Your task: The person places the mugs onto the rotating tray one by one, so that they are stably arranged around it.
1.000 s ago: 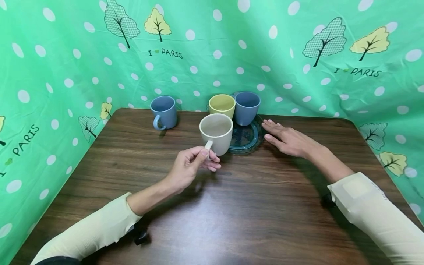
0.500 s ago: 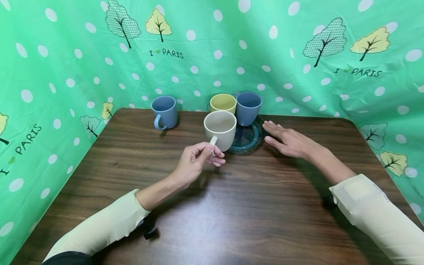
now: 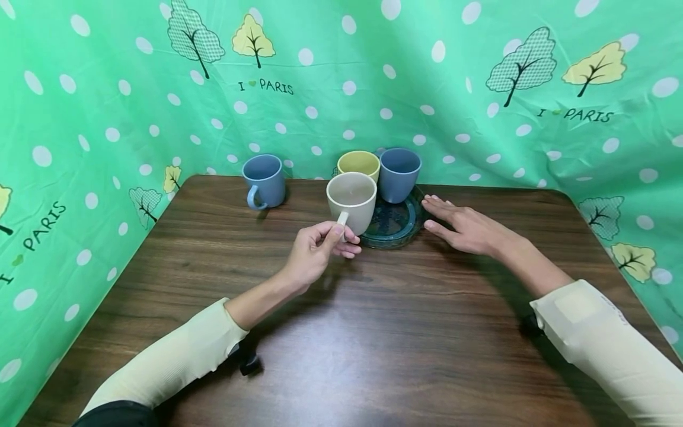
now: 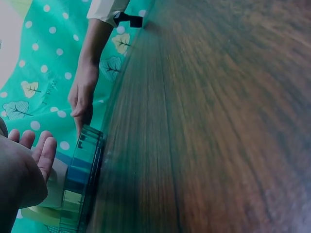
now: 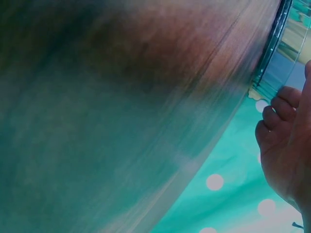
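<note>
My left hand (image 3: 317, 252) pinches the handle of a cream mug (image 3: 352, 204), which is upright and overlaps the left part of a round clear glass tray (image 3: 397, 240) in the head view. Behind it a yellow mug (image 3: 358, 161) and a blue mug (image 3: 399, 175) stand at the back of the tray. The cream mug partly covers the yellow one. At the tray's right rim my right hand (image 3: 469, 228) rests with straight fingers, the fingertips right at the glass. In the left wrist view the tray's wall (image 4: 83, 160) shows beside the left hand (image 4: 24, 170).
A second blue mug (image 3: 265, 181) stands on the wooden table (image 3: 427, 344) at the back left, its handle toward the front. Green patterned cloth (image 3: 341, 71) hangs along the table's back and sides.
My left hand has carried the cream mug away from me and slightly right, farther over the tray. The right hand keeps its place at the tray's rim.
</note>
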The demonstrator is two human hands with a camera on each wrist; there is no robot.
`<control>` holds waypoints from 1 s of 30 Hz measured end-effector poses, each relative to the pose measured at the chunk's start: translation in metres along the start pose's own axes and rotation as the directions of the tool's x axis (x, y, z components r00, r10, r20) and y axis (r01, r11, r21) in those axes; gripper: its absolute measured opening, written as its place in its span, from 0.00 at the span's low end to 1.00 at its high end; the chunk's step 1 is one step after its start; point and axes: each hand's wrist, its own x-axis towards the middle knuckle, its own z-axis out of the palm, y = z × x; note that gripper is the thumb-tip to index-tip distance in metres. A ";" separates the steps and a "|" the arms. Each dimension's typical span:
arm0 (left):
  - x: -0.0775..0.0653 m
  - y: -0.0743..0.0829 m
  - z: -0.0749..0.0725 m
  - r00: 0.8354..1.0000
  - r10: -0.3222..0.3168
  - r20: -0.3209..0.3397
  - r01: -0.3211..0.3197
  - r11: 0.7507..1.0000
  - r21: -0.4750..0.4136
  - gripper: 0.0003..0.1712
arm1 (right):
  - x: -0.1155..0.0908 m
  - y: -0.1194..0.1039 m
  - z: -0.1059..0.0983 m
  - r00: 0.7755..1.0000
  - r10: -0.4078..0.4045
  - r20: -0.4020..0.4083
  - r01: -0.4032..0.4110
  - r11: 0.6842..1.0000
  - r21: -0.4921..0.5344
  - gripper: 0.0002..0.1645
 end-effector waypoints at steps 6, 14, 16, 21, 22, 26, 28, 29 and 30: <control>0.003 -0.001 0.001 1.000 -0.009 -0.012 0.009 1.000 0.002 0.18 | -0.001 -0.002 0.000 1.000 0.000 0.002 0.000 1.000 0.002 0.42; 0.006 -0.004 0.001 0.999 0.002 -0.035 -0.001 1.000 0.014 0.18 | -0.002 0.000 0.000 1.000 -0.005 -0.003 0.005 1.000 0.011 0.41; 0.007 -0.004 0.002 0.999 0.002 -0.041 -0.001 1.000 0.017 0.18 | -0.002 0.000 0.000 1.000 -0.004 -0.003 0.004 1.000 0.014 0.41; 0.008 -0.004 0.004 0.999 -0.002 -0.050 0.003 1.000 0.015 0.19 | -0.001 0.000 0.000 1.000 -0.002 -0.001 0.002 1.000 0.015 0.41; 0.009 -0.003 0.005 0.999 -0.003 -0.051 0.003 1.000 0.014 0.19 | -0.001 0.000 0.000 1.000 -0.002 -0.001 0.002 1.000 0.014 0.41; 0.010 -0.002 0.007 0.999 -0.004 -0.054 0.004 1.000 0.005 0.19 | -0.001 -0.001 0.000 1.000 -0.002 -0.004 0.002 1.000 0.016 0.41; 0.011 -0.003 0.008 0.998 -0.004 -0.055 0.004 1.000 0.002 0.19 | -0.001 -0.001 0.000 1.000 -0.001 -0.004 0.001 1.000 0.017 0.41; 0.011 -0.003 0.009 0.998 -0.006 -0.056 0.006 1.000 0.000 0.19 | -0.001 -0.001 0.000 1.000 0.000 -0.004 0.000 1.000 0.017 0.41; 0.011 -0.003 0.009 0.998 -0.008 -0.058 0.008 1.000 -0.001 0.19 | -0.001 -0.002 0.000 1.000 0.000 -0.004 0.000 1.000 0.017 0.41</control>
